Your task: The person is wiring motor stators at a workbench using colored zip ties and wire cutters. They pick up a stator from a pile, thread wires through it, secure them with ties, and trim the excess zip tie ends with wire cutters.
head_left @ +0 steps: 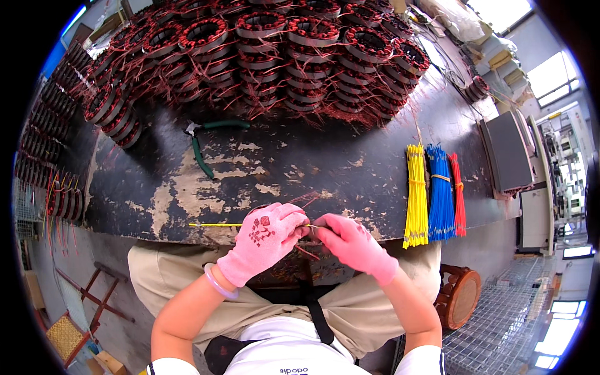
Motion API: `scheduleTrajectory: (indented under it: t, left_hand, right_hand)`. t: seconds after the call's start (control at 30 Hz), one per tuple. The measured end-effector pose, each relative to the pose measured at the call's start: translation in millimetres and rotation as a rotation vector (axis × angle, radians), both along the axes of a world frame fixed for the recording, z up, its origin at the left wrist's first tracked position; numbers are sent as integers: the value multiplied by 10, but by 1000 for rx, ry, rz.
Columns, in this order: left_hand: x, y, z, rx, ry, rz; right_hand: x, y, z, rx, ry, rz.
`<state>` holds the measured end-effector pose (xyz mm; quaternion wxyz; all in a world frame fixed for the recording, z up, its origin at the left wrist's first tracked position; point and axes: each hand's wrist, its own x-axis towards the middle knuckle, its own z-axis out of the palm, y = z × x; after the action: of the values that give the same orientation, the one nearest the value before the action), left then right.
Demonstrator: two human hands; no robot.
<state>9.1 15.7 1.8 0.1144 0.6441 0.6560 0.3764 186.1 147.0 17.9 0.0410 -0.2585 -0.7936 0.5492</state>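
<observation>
Both my hands wear pink gloves and meet above the table's near edge. My left hand (269, 231) is closed, with a yellow wire (215, 225) running out of it to the left. Close by on the right, my right hand (350, 240) pinches thin wire ends (311, 226) at the fingertips. Whether these belong to the yellow wire cannot be made out. Fine reddish wires (307, 199) stick out beyond the fingers, and more show just below them. The piece they come from is mostly hidden by my hands.
Green-handled pliers (199, 150) lie open on the worn black table (281, 153). Stacked stator rings (259, 59) with red windings fill its far side. Bundles of yellow (416, 197), blue (441, 197) and red wires (458, 197) lie right, near a grey box (507, 153).
</observation>
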Motion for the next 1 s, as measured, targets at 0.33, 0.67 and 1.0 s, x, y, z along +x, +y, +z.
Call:
scheduleTrajectory:
  t: [0.33, 0.67, 1.0]
  left_hand:
    - [12, 26, -1, -2, 0, 35]
    - [-4, 24, 23, -7, 11, -10]
    - [-8, 22, 16, 16, -13, 4]
  right_hand:
    - [32, -22, -10, 965, 150, 179]
    - [-149, 83, -149, -575, -53, -186]
    - [-13, -90, -141, 973, 183, -5]
